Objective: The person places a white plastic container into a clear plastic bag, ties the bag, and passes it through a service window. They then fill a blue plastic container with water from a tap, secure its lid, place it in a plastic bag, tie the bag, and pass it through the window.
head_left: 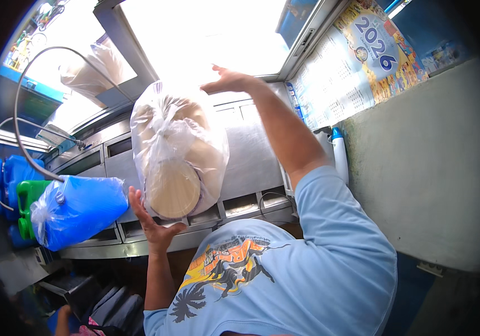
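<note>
A large clear plastic bag [179, 148] stands on the metal counter in front of me. Inside it are pale, cream-coloured round things; one flat round end [173, 189] faces me, and their exact kind is blurred by the plastic. My left hand [155, 227] is at the bag's near left side, thumb and fingers spread, close to the plastic; whether it touches, I cannot tell. Stretched out beyond the bag's far right side, my right hand [227, 82] has its fingers apart and holds nothing.
The metal counter [248, 154] has several slots along its front. To the left sit a blue container wrapped in plastic [86, 207], a green jug [29, 204] and a curved hose [17, 106]. Another bag [91, 73] stands near the bright window. On the right are a wall [425, 162], a calendar [357, 67] and a white bottle [339, 157].
</note>
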`<move>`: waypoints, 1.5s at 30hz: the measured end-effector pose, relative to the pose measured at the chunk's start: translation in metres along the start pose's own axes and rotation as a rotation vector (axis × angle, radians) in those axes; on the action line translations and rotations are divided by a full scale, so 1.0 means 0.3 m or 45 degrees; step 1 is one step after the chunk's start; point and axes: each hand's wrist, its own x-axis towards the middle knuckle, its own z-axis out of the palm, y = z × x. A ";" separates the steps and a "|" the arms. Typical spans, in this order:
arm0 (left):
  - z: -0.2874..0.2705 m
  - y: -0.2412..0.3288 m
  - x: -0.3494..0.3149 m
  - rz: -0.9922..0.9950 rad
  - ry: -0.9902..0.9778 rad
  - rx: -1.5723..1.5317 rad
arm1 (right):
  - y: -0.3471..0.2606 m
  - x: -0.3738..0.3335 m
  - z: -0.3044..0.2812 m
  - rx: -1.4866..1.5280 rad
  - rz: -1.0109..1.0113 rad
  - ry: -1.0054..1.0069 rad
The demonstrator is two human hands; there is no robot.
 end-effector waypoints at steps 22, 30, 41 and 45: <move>0.025 -0.098 0.151 -0.449 -0.514 -0.475 | 0.708 0.321 -0.646 0.732 -0.151 1.775; 0.082 -0.116 0.234 -0.439 -0.536 -0.584 | 0.407 0.382 -0.339 0.267 -0.195 1.484; 0.161 -0.174 0.365 -0.405 -0.524 -0.498 | 0.122 0.326 -0.061 0.862 -0.459 0.387; 0.269 -0.169 0.414 -0.484 -0.444 -0.523 | 0.316 0.002 0.116 1.262 -0.465 0.923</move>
